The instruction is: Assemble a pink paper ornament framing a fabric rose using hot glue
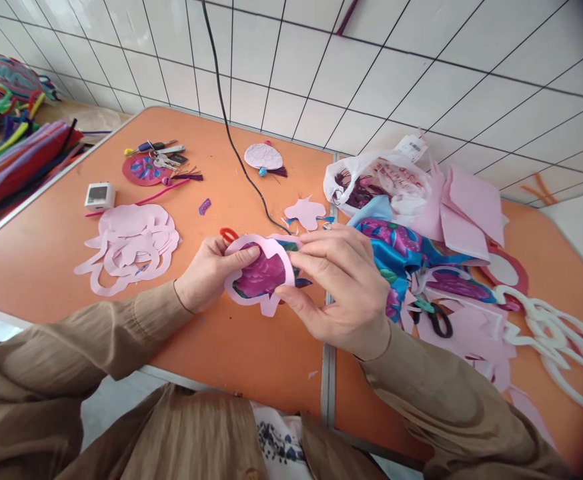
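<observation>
A pink cut-out frame (236, 248) with purple floral fabric (264, 273) showing through its opening is held between my two hands above the table. My left hand (204, 273) is closed on its left side, the thumb pressed on the front. Along the right side, the thumb and fingers of my right hand (346, 283) grip the edge, where blue and green fabric sticks out behind. A small red fuzzy loop (228, 233) shows by my left fingers. Just beyond my right hand lies a pink cut-out shape (305, 212) with blue scraps.
Pink cut-outs (136, 233) lie left, near a white cube (100, 196) and keys (166, 159). A black cord (226, 127) crosses the back. At right are a plastic bag (401, 180), shiny floral fabric (389, 233), black-handled scissors (441, 321) and white strips (556, 327).
</observation>
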A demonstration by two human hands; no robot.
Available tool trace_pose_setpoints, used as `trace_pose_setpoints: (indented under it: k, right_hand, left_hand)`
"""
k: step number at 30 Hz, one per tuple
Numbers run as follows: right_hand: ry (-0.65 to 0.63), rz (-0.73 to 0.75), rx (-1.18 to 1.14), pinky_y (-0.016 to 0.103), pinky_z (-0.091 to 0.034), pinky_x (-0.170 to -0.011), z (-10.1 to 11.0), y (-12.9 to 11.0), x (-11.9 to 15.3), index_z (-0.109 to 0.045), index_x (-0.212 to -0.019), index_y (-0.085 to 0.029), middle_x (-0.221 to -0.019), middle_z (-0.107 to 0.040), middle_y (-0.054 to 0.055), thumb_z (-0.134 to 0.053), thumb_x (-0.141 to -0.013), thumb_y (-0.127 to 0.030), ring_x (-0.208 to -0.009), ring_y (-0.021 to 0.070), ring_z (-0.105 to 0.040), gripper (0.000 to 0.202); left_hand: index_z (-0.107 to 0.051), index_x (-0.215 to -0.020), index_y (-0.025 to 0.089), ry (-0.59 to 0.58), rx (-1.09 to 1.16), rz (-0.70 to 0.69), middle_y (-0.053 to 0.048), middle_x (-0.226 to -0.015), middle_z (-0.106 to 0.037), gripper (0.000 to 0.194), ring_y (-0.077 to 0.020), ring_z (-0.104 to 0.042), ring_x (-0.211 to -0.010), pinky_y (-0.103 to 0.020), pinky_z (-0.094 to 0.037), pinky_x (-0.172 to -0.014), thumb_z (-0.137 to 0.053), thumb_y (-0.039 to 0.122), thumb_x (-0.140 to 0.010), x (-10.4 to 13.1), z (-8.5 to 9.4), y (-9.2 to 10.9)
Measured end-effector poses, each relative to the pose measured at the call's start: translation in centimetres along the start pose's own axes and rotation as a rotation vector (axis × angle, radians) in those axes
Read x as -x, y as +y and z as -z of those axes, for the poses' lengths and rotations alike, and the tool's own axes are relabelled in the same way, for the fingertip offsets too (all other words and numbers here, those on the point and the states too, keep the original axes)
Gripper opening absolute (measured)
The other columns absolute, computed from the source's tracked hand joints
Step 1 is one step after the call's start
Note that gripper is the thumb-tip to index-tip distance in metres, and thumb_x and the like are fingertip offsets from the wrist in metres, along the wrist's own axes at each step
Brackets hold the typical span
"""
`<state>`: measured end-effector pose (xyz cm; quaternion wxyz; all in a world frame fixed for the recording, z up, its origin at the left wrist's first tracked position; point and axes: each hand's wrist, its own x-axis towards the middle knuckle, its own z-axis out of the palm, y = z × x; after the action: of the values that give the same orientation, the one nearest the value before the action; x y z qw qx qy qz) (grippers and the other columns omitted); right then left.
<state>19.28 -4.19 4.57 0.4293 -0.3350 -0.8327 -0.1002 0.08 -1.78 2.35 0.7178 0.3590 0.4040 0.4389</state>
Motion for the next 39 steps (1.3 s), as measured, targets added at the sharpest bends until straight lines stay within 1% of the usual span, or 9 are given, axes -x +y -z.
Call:
trace_pose_setpoints:
  k: [2,7,13,19,25,28,32,36,39]
  right_hand:
    - [-0.006,-0.031,0.022,0.048,-0.051,-0.086,0.0,0.0,0.0,-0.063,-0.097,-0.021,-0.084,-0.068,0.004,-0.063,-0.091,-0.034,-0.089,0.0252,-0.068,0.014]
    - [0.004,-0.03,0.121,0.042,-0.05,-0.079,0.1,0.0,-0.2,-0.062,-0.098,-0.024,-0.072,-0.066,-0.001,-0.067,-0.088,-0.023,-0.077,0.0202,-0.063,0.011]
    - [0.022,0.078,0.183,0.042,-0.049,-0.087,-0.3,-0.4,0.1,-0.066,-0.103,-0.017,-0.075,-0.066,0.001,-0.069,-0.084,-0.015,-0.083,0.0193,-0.061,0.02]
    - [0.003,0.114,0.157,0.047,-0.047,-0.094,-0.9,-0.9,0.7,-0.069,-0.108,-0.014,-0.079,-0.066,0.003,-0.068,-0.08,-0.007,-0.09,0.0207,-0.061,0.028]
    - [-0.088,0.106,0.151,0.054,-0.039,-0.105,-1.1,-1.2,1.1,-0.069,-0.111,-0.016,-0.094,-0.069,0.007,-0.066,-0.086,-0.02,-0.104,0.0258,-0.058,0.026]
    - [-0.14,0.091,0.155,0.054,-0.035,-0.109,-1.1,-1.2,1.1,-0.07,-0.11,-0.017,-0.098,-0.069,0.009,-0.064,-0.089,-0.026,-0.109,0.0273,-0.056,0.024]
    - [-0.169,0.082,0.16,0.054,-0.032,-0.111,-1.2,-1.2,1.0,-0.071,-0.107,-0.016,-0.1,-0.069,0.01,-0.064,-0.089,-0.027,-0.115,0.0286,-0.056,0.022]
    - [-0.152,0.069,0.127,0.056,-0.037,-0.107,-1.1,-1.1,0.9,-0.069,-0.106,-0.013,-0.099,-0.071,0.012,-0.063,-0.089,-0.027,-0.114,0.0306,-0.061,0.023]
    - [-0.073,0.034,0.114,0.054,-0.045,-0.101,-0.9,-1.0,0.8,-0.067,-0.109,-0.012,-0.102,-0.072,0.013,-0.063,-0.088,-0.027,-0.109,0.0309,-0.065,0.026]
  left_hand:
    - [-0.069,-0.062,0.01,0.006,0.006,0.024,-0.002,-0.058,-0.067,0.041,-0.01,-0.059,-0.053,-0.02,-0.049,-0.053,-0.094,0.042,-0.055,0.0,0.0,0.0]
    - [-0.068,-0.062,0.011,0.028,0.06,0.033,0.0,-0.058,-0.066,0.04,-0.0097,-0.059,-0.053,-0.02,-0.049,-0.054,-0.094,0.04,-0.055,-0.1,0.0,-0.2]
    - [-0.07,-0.065,0.012,0.027,0.129,0.052,-0.001,-0.062,-0.07,0.035,-0.011,-0.062,-0.056,-0.02,-0.051,-0.057,-0.093,0.037,-0.058,-0.2,0.1,-0.4]
    - [-0.074,-0.072,0.012,0.035,0.12,0.072,-0.002,-0.063,-0.069,0.031,-0.0121,-0.061,-0.059,-0.022,-0.051,-0.058,-0.089,0.038,-0.062,-0.1,0.3,-0.4]
    - [-0.072,-0.068,0.012,0.0,0.128,0.076,-0.003,-0.062,-0.068,0.028,-0.0129,-0.061,-0.056,-0.023,-0.048,-0.055,-0.083,0.038,-0.069,0.1,0.3,-0.4]
    - [-0.071,-0.069,0.011,0.002,0.107,0.084,-0.003,-0.062,-0.067,0.033,-0.0139,-0.062,-0.057,-0.024,-0.048,-0.055,-0.083,0.042,-0.069,0.2,0.2,-0.4]
    - [-0.072,-0.073,0.012,0.018,0.107,0.092,-0.003,-0.068,-0.07,0.036,-0.0157,-0.064,-0.062,-0.025,-0.051,-0.059,-0.083,0.046,-0.069,0.3,0.0,-0.2]
    - [-0.072,-0.071,0.012,0.012,0.135,0.094,-0.003,-0.066,-0.07,0.036,-0.0139,-0.063,-0.06,-0.023,-0.051,-0.059,-0.085,0.045,-0.067,0.2,-0.1,-0.2]
    - [-0.071,-0.069,0.011,0.018,0.134,0.082,-0.004,-0.065,-0.07,0.038,-0.014,-0.063,-0.059,-0.024,-0.052,-0.061,-0.085,0.046,-0.068,0.1,0.0,-0.3]
